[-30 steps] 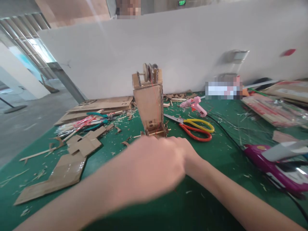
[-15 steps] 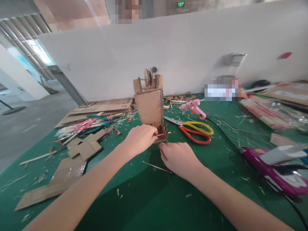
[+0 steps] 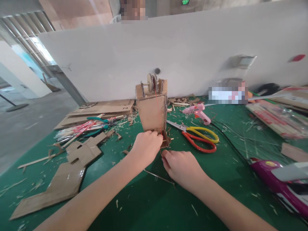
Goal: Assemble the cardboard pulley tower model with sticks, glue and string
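A cardboard model stands upright on the green table, a round pulley wheel on an axle at its top. Red thread runs from the wheel down its front to a small cardboard tray at the base. My left hand is closed at the tray's left side; its fingertips hide what they grip. Just in front of the tray, my right hand pinches the thread's lower part between thumb and forefinger. A thin, pointed metal rod lies on the table beneath my hands.
Scissors and a pink glue gun lie right of the model, a purple tool farther right. Cardboard pieces and teal-handled pliers lie left. A white partition stands behind; a person is partly visible beyond it.
The view has shifted slightly, so the model and both hands appear a little lower and farther right. Both hands stay closed near the tray, with little movement relative to it.
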A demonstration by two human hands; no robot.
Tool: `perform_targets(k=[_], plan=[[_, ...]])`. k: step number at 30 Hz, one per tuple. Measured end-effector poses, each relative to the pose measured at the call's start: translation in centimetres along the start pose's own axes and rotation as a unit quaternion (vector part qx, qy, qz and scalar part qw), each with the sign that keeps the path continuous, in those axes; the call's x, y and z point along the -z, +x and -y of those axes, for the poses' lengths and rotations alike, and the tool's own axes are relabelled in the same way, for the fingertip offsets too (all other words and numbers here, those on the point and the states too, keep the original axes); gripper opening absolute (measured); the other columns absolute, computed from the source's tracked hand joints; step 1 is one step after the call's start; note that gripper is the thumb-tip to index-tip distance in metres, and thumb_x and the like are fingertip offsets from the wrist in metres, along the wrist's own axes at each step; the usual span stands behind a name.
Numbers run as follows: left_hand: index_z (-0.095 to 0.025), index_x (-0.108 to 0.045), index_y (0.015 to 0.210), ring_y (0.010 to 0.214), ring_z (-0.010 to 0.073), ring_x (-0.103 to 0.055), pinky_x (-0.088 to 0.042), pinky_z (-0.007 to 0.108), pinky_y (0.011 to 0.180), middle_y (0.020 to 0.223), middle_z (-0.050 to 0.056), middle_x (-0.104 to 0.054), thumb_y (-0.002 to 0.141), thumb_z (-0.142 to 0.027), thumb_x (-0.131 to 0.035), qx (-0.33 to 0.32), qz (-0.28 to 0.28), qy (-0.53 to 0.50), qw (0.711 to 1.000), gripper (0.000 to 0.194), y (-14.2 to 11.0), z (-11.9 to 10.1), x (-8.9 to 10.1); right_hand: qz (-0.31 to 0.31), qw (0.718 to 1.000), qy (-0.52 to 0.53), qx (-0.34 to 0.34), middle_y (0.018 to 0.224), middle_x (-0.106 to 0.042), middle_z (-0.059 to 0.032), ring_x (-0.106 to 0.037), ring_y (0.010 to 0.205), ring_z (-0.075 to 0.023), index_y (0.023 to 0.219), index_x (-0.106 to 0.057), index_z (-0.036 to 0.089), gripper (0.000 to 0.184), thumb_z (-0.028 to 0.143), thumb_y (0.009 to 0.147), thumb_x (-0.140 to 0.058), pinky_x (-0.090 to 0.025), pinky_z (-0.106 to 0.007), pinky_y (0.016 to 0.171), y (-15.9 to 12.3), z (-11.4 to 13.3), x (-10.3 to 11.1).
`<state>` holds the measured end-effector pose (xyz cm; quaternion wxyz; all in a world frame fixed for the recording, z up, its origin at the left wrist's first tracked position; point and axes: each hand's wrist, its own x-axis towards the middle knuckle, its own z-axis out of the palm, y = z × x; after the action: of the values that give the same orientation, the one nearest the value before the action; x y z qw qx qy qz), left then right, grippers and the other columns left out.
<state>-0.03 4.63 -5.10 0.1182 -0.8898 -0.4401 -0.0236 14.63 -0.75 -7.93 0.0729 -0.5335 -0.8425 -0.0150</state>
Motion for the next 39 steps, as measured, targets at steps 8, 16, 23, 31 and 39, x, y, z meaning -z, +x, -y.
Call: perform_targets(k=[8,16,23,31,39], plan=[[-0.016,-0.061,0.079,0.088,0.0257,-0.053,-0.035,0.035,0.068,0.075,0.008,-0.067,0.083,-0.011,-0.055,-0.058,-0.023,0.013,0.998,0.009,0.2,0.1,-0.2,0.002,1.0,0.015,0.016,0.073,-0.068,-0.0003,-0.064,0.062,-0.0171,0.079,-0.06,0.019,0.017,0.019,0.088,-0.045,-0.023,-0.029,0.047,0.1,0.0,-0.1],[-0.017,-0.06,0.094,0.088,0.0217,-0.052,-0.036,0.033,0.074,0.084,0.004,-0.067,0.088,-0.011,-0.046,-0.024,-0.011,-0.074,0.997,0.016,0.0,0.3,-0.3,-0.003,0.997,-0.021,0.071,0.068,-0.064,-0.002,-0.06,0.058,-0.0169,0.081,-0.06,0.018,0.017,0.016,0.088,-0.044,-0.016,-0.032,0.048,0.1,-0.6,0.0],[-0.014,-0.057,0.093,0.085,0.0246,-0.056,-0.034,0.036,0.072,0.084,0.009,-0.065,0.088,-0.013,-0.046,-0.03,-0.011,0.02,0.999,0.012,-0.3,0.3,-0.6,0.011,0.998,-0.003,0.054,0.069,-0.064,-0.0013,-0.06,0.059,-0.0152,0.078,-0.058,0.019,0.016,0.016,0.086,-0.045,-0.016,-0.031,0.048,0.0,-0.8,0.3],[-0.018,-0.056,0.089,0.085,0.0217,-0.056,-0.029,0.034,0.071,0.079,0.004,-0.064,0.088,-0.013,-0.047,-0.066,0.002,-0.031,0.997,0.01,-0.7,0.9,-0.1,-0.075,0.995,0.039,-0.053,0.076,-0.065,-0.0011,-0.059,0.06,-0.0156,0.086,-0.055,0.019,0.017,0.031,0.09,-0.043,-0.021,-0.028,0.048,0.2,-1.6,0.1],[-0.014,-0.056,0.086,0.082,0.0215,-0.055,-0.027,0.034,0.069,0.076,0.006,-0.062,0.089,-0.009,-0.043,-0.113,-0.008,0.044,0.993,0.014,-0.7,0.9,-0.2,-0.118,0.981,0.098,-0.117,0.096,-0.064,-0.0057,-0.062,0.077,-0.0179,0.106,-0.052,0.016,0.024,0.025,0.085,-0.044,-0.034,-0.027,0.052,1.1,-2.3,-0.6]])
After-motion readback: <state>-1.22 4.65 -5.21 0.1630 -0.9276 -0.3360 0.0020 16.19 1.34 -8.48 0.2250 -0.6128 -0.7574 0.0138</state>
